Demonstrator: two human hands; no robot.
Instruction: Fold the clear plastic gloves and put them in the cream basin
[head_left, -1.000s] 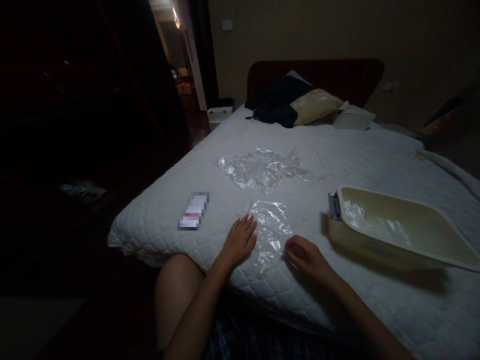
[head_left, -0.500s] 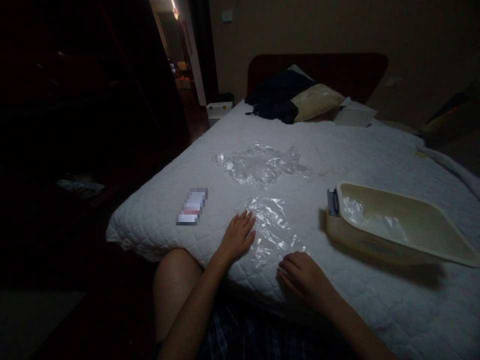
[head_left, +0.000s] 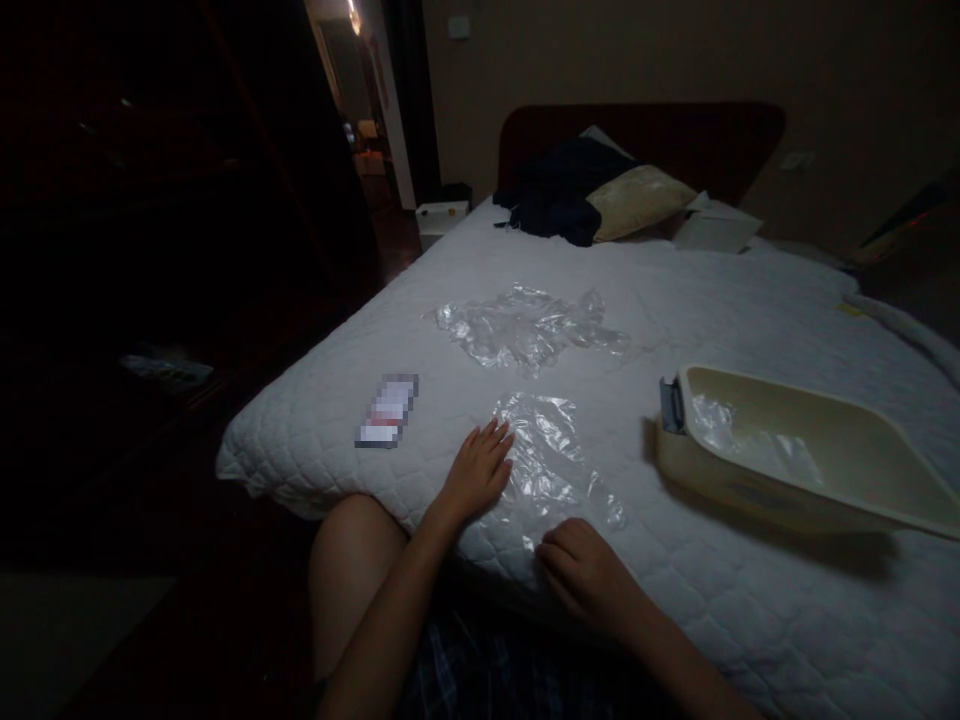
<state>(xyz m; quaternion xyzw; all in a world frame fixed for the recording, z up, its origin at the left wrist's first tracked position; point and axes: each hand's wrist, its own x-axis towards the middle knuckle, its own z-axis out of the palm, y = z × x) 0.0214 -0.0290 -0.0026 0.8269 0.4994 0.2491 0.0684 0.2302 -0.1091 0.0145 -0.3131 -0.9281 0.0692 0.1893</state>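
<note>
A clear, crinkled plastic bag [head_left: 546, 450] lay on a white quilted bedspread [head_left: 720, 310], the left hand [head_left: 478, 472] rested flat with fingers extended at its left edge, the right hand [head_left: 583, 570] curled at its near edge, whether pinching plastic I couldn't tell.

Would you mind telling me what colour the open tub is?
The open tub is cream, showing best in the head view.

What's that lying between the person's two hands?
In the head view, a crinkled clear plastic piece lies on the white bed cover between the left hand and the right hand.
</note>
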